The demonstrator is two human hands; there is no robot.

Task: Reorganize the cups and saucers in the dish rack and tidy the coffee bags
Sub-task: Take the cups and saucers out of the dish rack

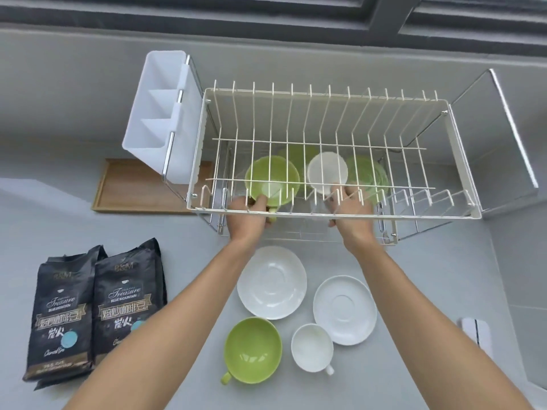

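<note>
Both my hands reach under the upper tier of the cream wire dish rack (461, 161). My left hand (248, 216) grips a green cup (270, 176) by its near rim. My right hand (352, 211) holds a white cup (327, 171) at its near edge. Two green saucers (368, 173) lie on the lower tier behind the cups, one (297, 153) partly hidden. On the counter in front lie two white saucers (271, 282) (344, 309), a green cup (252, 350) and a small white cup (312, 347). Two black coffee bags (60, 318) (130, 303) lie flat at the left.
A white plastic cutlery holder (159, 119) hangs on the rack's left end. A wooden tray (133, 187) sits under it on the grey counter (429, 291). A small white object (476, 335) rests at the right edge. A window frame runs along the back.
</note>
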